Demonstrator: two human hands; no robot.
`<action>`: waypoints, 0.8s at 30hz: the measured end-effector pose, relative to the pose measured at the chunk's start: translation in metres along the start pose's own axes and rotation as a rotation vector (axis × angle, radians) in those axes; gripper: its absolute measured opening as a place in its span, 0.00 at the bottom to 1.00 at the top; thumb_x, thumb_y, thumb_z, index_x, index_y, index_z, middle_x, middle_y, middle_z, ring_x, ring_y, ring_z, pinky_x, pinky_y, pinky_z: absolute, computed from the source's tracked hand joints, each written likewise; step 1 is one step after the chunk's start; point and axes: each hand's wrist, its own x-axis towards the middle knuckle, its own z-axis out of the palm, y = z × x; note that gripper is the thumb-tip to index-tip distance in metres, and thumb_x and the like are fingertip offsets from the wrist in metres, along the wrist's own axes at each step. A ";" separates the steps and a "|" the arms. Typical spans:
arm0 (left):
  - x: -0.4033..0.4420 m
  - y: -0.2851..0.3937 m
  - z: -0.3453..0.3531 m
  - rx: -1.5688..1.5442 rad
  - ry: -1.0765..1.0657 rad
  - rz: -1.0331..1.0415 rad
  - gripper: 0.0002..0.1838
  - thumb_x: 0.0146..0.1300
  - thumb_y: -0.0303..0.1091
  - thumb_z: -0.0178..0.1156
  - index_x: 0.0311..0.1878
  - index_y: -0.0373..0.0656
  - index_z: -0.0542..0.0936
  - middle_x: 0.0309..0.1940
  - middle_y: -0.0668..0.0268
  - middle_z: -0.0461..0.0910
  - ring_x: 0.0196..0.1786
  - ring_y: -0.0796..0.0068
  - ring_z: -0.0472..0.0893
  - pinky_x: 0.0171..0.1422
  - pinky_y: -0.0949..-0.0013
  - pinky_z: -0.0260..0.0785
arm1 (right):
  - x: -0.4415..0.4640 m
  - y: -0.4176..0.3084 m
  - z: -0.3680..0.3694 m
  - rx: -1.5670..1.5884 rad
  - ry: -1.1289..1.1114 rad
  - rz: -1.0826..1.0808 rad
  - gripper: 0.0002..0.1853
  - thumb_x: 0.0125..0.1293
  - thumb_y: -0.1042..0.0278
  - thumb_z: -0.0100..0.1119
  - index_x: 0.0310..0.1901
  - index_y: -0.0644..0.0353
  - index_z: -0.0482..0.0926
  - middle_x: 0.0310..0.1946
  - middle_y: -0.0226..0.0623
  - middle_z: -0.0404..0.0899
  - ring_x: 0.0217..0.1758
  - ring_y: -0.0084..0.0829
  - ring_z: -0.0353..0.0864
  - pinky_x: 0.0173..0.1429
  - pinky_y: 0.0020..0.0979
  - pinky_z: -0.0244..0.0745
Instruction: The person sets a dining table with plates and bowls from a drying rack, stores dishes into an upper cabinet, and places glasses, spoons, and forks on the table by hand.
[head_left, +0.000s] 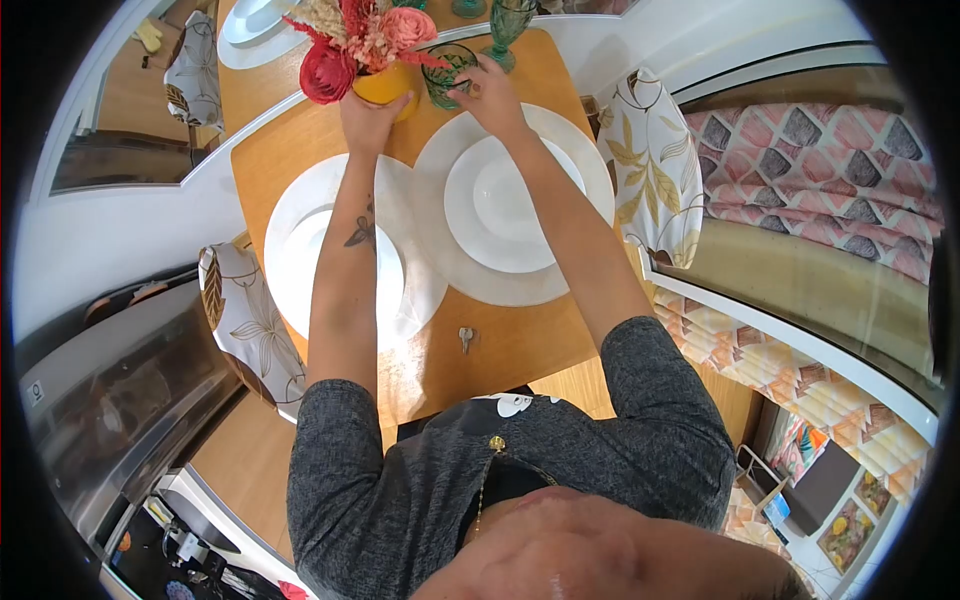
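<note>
My left hand (372,118) is wrapped round the lower part of a yellow flower pot (378,86), at the far end of the table. Red and pink flowers (345,50) fill the pot. Just right of it, my right hand (492,98) grips the side of a green patterned glass (447,72) with thumb and fingers. Another green goblet (508,35) stands close behind that hand. Beneath my forearms lie two round white placemats (432,262), with white plates (470,200) stacked on the right one. The left plate (300,262) is partly hidden by my arm.
A small bunch of keys (466,339) lies near the table's front edge. Chairs with leaf-patterned covers stand at the left (255,325) and right (655,170). A mirror behind the table reflects plates and glasses. Patterned curtains (810,185) hang at the right.
</note>
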 end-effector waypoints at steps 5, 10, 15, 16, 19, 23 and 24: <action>0.018 0.003 0.007 0.108 -0.057 0.083 0.39 0.39 0.39 0.75 0.51 0.32 0.64 0.46 0.53 0.74 0.48 0.61 0.76 0.52 0.65 0.68 | -0.005 0.001 -0.007 0.038 -0.019 0.026 0.12 0.44 0.71 0.69 0.33 0.59 0.79 0.53 0.50 0.69 0.41 0.38 0.76 0.46 0.34 0.73; 0.020 -0.027 -0.002 -0.040 -0.190 0.100 0.40 0.42 0.38 0.74 0.55 0.34 0.62 0.51 0.54 0.71 0.53 0.60 0.73 0.54 0.62 0.67 | -0.010 -0.003 -0.010 0.129 -0.085 -0.063 0.12 0.43 0.71 0.69 0.31 0.58 0.79 0.54 0.49 0.69 0.35 0.34 0.77 0.41 0.32 0.73; -0.019 -0.031 -0.046 -0.084 0.006 -0.168 0.31 0.46 0.21 0.59 0.58 0.37 0.62 0.56 0.54 0.66 0.59 0.62 0.67 0.61 0.59 0.61 | -0.026 -0.011 0.008 0.250 -0.124 -0.152 0.10 0.43 0.71 0.68 0.30 0.59 0.79 0.55 0.49 0.69 0.39 0.35 0.78 0.45 0.31 0.73; -0.034 -0.032 -0.050 -0.080 0.005 -0.171 0.31 0.46 0.21 0.59 0.58 0.37 0.62 0.56 0.54 0.66 0.59 0.62 0.67 0.61 0.59 0.61 | -0.030 -0.018 0.009 0.255 -0.156 -0.104 0.10 0.43 0.71 0.68 0.30 0.59 0.79 0.55 0.49 0.69 0.41 0.36 0.78 0.46 0.31 0.73; -0.062 -0.026 -0.048 0.025 -0.152 -0.141 0.34 0.45 0.18 0.53 0.60 0.38 0.59 0.56 0.56 0.66 0.58 0.64 0.68 0.60 0.59 0.62 | -0.040 -0.025 0.011 0.235 -0.150 -0.053 0.10 0.43 0.74 0.68 0.30 0.60 0.79 0.55 0.47 0.69 0.47 0.35 0.77 0.48 0.30 0.75; -0.062 -0.026 -0.040 0.041 -0.126 -0.214 0.29 0.47 0.20 0.53 0.57 0.38 0.65 0.55 0.56 0.67 0.58 0.60 0.68 0.60 0.61 0.62 | -0.035 -0.025 -0.008 0.250 0.016 0.038 0.11 0.43 0.75 0.68 0.31 0.61 0.79 0.55 0.48 0.68 0.53 0.35 0.75 0.49 0.29 0.77; -0.058 -0.028 -0.037 0.067 -0.187 -0.255 0.27 0.47 0.21 0.54 0.56 0.38 0.67 0.56 0.56 0.67 0.59 0.58 0.68 0.60 0.61 0.62 | -0.032 -0.021 -0.012 0.247 0.007 0.034 0.11 0.43 0.75 0.68 0.31 0.61 0.79 0.55 0.48 0.68 0.53 0.35 0.75 0.49 0.29 0.77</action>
